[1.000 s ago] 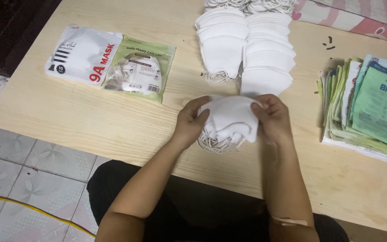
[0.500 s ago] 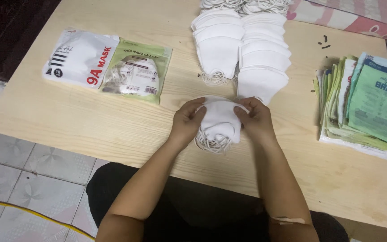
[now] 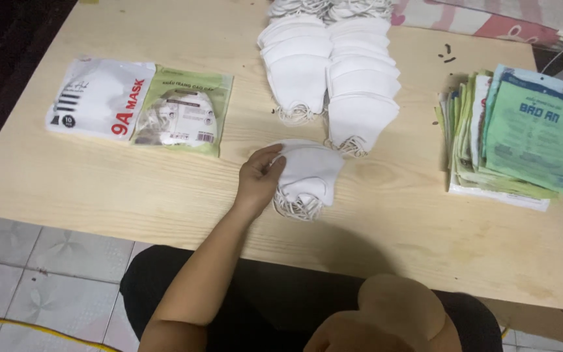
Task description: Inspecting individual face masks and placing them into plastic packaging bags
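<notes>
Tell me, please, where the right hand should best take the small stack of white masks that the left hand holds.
Probably at the free right edge of the stack of white masks, coming from the right: the left hand pins the left edge, and loose ear loops bunch at the near end.

Left hand [image 3: 260, 179] fingers grip small stack of white masks [image 3: 309, 175] on wooden table [image 3: 164, 189].

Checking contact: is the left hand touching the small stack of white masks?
Touching. The head view shows the left hand with fingers on the white masks.

masks [image 3: 309, 175] between packets [image 3: 139, 105], pouches [image 3: 519, 140]
</notes>
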